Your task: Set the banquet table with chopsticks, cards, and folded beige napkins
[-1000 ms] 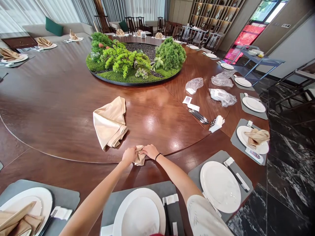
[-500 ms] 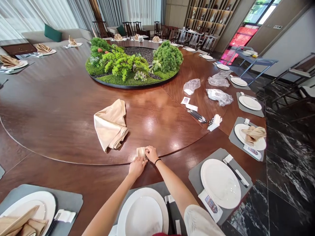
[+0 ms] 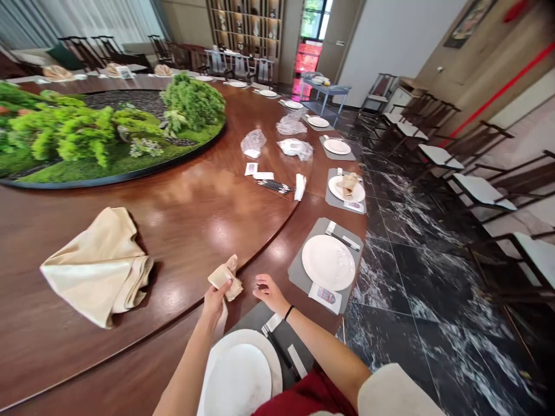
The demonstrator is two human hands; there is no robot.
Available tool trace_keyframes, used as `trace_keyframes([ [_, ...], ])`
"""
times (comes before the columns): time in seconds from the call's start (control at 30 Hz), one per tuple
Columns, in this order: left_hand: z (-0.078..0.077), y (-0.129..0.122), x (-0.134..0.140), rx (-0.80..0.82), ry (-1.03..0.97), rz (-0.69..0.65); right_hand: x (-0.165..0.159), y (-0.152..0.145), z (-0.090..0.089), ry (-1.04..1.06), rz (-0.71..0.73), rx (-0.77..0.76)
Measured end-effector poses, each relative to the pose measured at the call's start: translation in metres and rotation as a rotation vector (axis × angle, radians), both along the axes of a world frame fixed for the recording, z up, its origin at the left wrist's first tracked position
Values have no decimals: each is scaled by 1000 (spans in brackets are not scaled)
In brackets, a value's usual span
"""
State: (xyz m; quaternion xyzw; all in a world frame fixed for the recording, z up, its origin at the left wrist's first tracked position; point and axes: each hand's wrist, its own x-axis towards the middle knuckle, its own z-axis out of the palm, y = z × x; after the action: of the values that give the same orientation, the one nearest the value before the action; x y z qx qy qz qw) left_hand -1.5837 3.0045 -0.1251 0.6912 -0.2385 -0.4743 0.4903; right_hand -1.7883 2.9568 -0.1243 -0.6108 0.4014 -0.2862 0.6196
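My left hand (image 3: 215, 301) grips a folded beige cloth napkin (image 3: 226, 278), held up over the seam of the round table. To its right, my right hand (image 3: 269, 293) is apart from the napkin, with fingers loosely curled, spaced apart and nothing in them. Below both hands a small white plate (image 3: 238, 375) sits on a larger one, on a grey placemat (image 3: 255, 315). Chopsticks (image 3: 281, 352) lie beside these plates. Off to the left, a larger loosely folded beige napkin (image 3: 99, 263) rests on the table.
A moss and shrub centrepiece (image 3: 191, 110) fills the table's middle. Crumpled plastic bags (image 3: 295, 148), a bundle of chopsticks (image 3: 275, 186) and white packets (image 3: 262, 175) lie ahead right. Place settings with plates (image 3: 328, 262) line the rim. Chairs (image 3: 437, 156) stand along the right wall.
The view has swung to the right. My left hand has lifted the folded napkin, and my right hand has let go of it and moved off to the right.
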Motion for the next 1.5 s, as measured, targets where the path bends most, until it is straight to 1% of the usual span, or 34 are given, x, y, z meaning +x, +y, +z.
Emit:
trace_keyframes([
  [0.07, 7, -6, -56, -177, 446, 30, -11, 4, 19, -186, 34, 64],
  [0.1, 11, -9, -85, -234, 665, 50, -17, 5, 28, -267, 15, 69],
  [0.13, 16, -12, -113, -279, 860, 74, -24, 4, 37, -317, -35, 59],
  [0.17, 21, -15, -138, -306, 1011, 98, -34, 2, 46, -336, -104, 40],
  [0.2, 25, -19, -160, -308, 1090, 105, -47, -2, 53, -323, -176, 16],
  [0.23, 28, -23, -178, -292, 1127, 99, -63, -7, 60, -291, -240, -8],
  [0.27, 31, -29, -192, -262, 1141, 81, -82, -15, 66, -255, -280, -28],
  [0.3, 32, -37, -203, -230, 1139, 54, -105, -25, 71, -222, -290, -47],
  [0.37, 32, -57, -218, -176, 1080, -40, -154, -49, 80, -144, -243, -106],
  [0.43, 29, -85, -229, -136, 941, -181, -202, -75, 87, -9, -157, -215],
  [0.5, 24, -118, -241, -126, 723, -340, -241, -99, 91, 166, -70, -365],
  [0.57, 15, -151, -254, -166, 463, -460, -267, -119, 88, 335, -7, -506],
  [0.63, 4, -179, -264, -228, 227, -543, -281, -133, 79, 480, 30, -601],
  [0.7, -8, -199, -270, -280, 5, -633, -286, -143, 66, 607, 45, -648],
  [0.77, -21, -210, -274, -356, -246, -747, -287, -147, 53, 711, 58, -665],
  [0.87, -37, -217, -279, -482, -569, -915, -284, -147, 39, 790, 76, -634],
  [0.97, -51, -220, -288, -497, -729, -1008, -286, -140, 29, 742, 20, -513],
  [1.07, -61, -224, -294, -479, -785, -1040, -299, -128, 19, 579, -88, -323],
  [1.17, -65, -229, -296, -468, -793, -1064, -318, -111, 3, 356, -217, -164],
  [1.27, -65, -233, -296, -455, -803, -1079, -326, -92, -18, 168, -296, -67],
  [1.4, -62, -236, -295, -416, -811, -1117, -309, -72, -43, 14, -374, 20],
  [1.5, -60, -238, -294, -394, -810, -1143, -291, -67, -55, -79, -480, 105],
])
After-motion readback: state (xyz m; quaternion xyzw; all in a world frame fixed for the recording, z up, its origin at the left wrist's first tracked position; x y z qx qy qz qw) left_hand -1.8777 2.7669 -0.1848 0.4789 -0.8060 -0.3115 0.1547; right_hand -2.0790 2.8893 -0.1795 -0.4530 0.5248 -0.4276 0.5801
